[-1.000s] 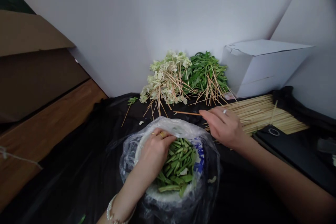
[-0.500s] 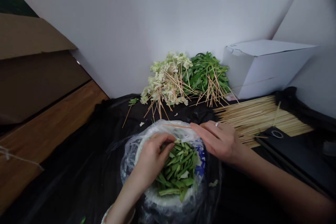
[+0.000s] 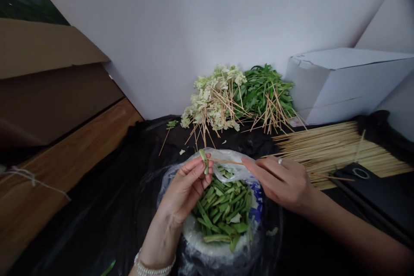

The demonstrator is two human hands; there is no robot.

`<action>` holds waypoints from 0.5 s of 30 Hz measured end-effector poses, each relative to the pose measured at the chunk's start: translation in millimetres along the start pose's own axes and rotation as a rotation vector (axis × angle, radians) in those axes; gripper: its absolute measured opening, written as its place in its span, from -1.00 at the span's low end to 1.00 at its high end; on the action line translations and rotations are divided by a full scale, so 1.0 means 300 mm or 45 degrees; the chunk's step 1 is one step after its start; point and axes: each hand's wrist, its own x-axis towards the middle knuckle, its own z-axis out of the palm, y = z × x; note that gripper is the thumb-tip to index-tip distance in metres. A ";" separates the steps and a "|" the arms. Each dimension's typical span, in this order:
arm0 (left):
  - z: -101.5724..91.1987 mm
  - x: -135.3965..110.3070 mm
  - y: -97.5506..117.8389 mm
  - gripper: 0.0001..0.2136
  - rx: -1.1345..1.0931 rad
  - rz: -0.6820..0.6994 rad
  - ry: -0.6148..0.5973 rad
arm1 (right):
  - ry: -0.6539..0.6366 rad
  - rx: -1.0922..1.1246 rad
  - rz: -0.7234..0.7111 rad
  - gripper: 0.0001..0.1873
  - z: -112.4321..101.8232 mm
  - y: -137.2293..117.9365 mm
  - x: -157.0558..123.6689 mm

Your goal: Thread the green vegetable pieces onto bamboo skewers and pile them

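My left hand (image 3: 186, 185) pinches a short green bean piece (image 3: 204, 160) between its fingertips, above a bowl (image 3: 207, 246) wrapped in clear plastic and filled with cut green bean pieces (image 3: 223, 209). My right hand (image 3: 280, 179) grips a thin bamboo skewer (image 3: 228, 161) whose tip points left and meets the bean piece. Both hands hover over the far rim of the bowl.
A pile of loose bamboo skewers (image 3: 336, 148) lies to the right on black plastic sheeting (image 3: 106, 207). Skewered pale cabbage (image 3: 213, 99) and skewered leafy greens (image 3: 267, 92) are heaped by the wall. A white box (image 3: 349, 82) stands at right, cardboard (image 3: 48, 77) at left.
My left hand has lifted a bean piece out of the bowl. My right hand brought the skewer from the pile over the bowl, up to the bean piece.
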 end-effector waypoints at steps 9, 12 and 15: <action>-0.001 0.010 0.002 -0.79 -0.024 0.027 0.018 | -0.065 -0.020 0.000 -0.45 0.005 -0.002 -0.003; 0.000 0.010 0.000 -0.78 -0.036 0.021 0.021 | -0.064 -0.001 -0.019 -0.49 0.001 -0.002 0.002; 0.000 0.010 -0.002 -0.79 -0.023 0.027 0.022 | -0.079 -0.009 -0.008 -0.49 0.005 -0.001 -0.002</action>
